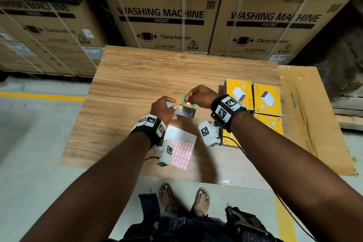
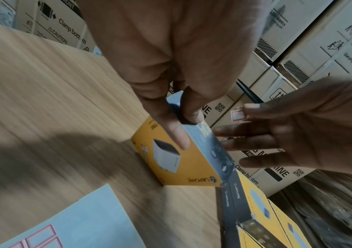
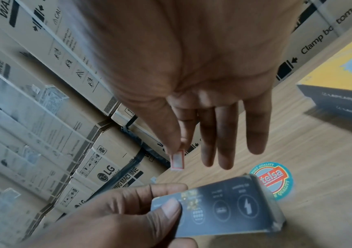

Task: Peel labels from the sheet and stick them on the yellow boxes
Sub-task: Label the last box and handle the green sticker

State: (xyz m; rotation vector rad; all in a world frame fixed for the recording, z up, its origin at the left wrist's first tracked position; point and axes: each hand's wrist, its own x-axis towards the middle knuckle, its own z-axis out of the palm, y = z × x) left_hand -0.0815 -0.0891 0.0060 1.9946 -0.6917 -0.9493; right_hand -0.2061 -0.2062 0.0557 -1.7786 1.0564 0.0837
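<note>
My left hand [image 1: 170, 111] grips a yellow box [image 1: 185, 112] by its end, tilted on edge on the wooden table with its dark side panel [image 3: 224, 209] facing up. In the left wrist view the box's yellow face [image 2: 183, 166] shows below my left fingers [image 2: 175, 134]. Just above the box, my right hand [image 1: 193, 96] pinches a small red-bordered white label [image 3: 177, 161] between thumb and forefinger, the other fingers straight. The label [image 2: 237, 115] hangs clear of the box. The label sheet [image 1: 181, 148] lies on the table below my left wrist.
Several more yellow boxes [image 1: 267, 100] lie grouped at the table's right, beside a flat cardboard sheet [image 1: 314, 124]. A round colourful sticker [image 3: 272, 180] is on the table [image 1: 147, 76] under my right hand. Large LG cartons [image 1: 163, 12] stand behind the table.
</note>
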